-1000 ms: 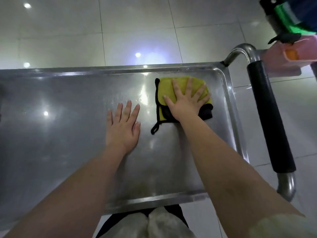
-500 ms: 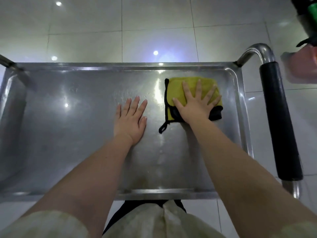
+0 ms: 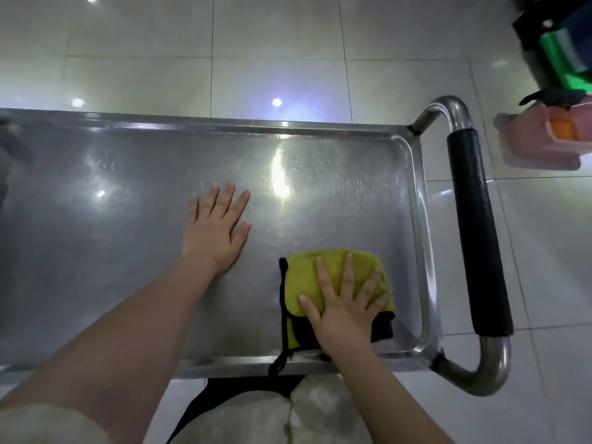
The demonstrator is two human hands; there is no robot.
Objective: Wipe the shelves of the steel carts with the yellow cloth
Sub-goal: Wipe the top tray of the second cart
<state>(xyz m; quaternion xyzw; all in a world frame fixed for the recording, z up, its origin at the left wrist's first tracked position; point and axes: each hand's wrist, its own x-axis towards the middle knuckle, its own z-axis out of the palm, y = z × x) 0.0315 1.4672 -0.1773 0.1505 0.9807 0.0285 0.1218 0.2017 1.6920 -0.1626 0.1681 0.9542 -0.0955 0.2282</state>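
And the stroke comes home! The right hand (image 3: 344, 310) drags the yellow cloth (image 3: 307, 274) from the far side of the shelf (image 3: 96, 238) straight back toward the body. The cloth now sits in the near right corner, just inside the front rim, and its black hanging loop (image 3: 278, 363) spills over that rim. The fingers (image 3: 347, 272) of the right hand are spread wide and flat, pressing the cloth down rather than gripping it.

The left hand (image 3: 214, 230) hasn't budged. It stays planted palm-down on bare steel near the middle of the shelf. Its fingers are straight and close together with nothing under them, so it is just bracing the steel cart (image 3: 419, 238).

Where the cloth was a moment ago, curved wipe marks catch the ceiling light, so the right-hand strip beside the black-gripped handle (image 3: 477, 238) looks covered front to back. That is one lane done, I'd say. The big stretch of shelf to the left of the resting hand shows no such marks and likely still needs wiping. The natural call is to push back out on a fresh lane further left, and the left hand sits right in that path, so it will probably have to lift. One thing to watch is the dangling loop, which could snag on the rim.
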